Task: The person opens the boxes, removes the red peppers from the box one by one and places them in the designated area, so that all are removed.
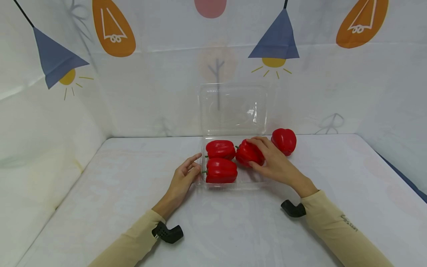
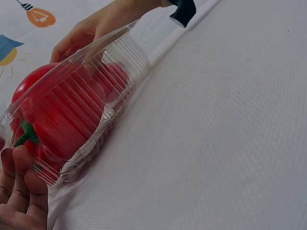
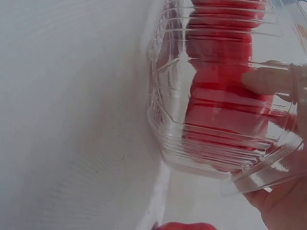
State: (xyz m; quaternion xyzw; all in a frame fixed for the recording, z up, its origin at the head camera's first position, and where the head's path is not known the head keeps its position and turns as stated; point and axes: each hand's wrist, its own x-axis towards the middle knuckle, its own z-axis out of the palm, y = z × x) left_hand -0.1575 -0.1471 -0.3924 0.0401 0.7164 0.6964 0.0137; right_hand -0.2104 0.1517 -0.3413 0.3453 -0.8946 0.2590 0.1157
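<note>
A clear plastic clamshell box point(image 1: 248, 185) stands on the white table with its lid point(image 1: 230, 107) raised at the back. Two red bell peppers lie on their sides in its left half, a rear pepper point(image 1: 220, 149) and a front pepper point(image 1: 221, 171), stems pointing left. In the right half, my right hand point(image 1: 278, 165) grips a third bell pepper point(image 1: 248, 152) between thumb and fingers. The box wall stands in front of this grip in the right wrist view. My left hand point(image 1: 183, 180) touches the box's left side with its fingertips point(image 2: 21, 158), fingers loosely extended.
One more red bell pepper point(image 1: 284, 141) lies outside the box, behind the right hand near the table's back edge. A white cloth wall point(image 1: 160, 92) with printed lamps rises behind the table. Black wrist cameras point(image 1: 168, 233) sit on both sleeves.
</note>
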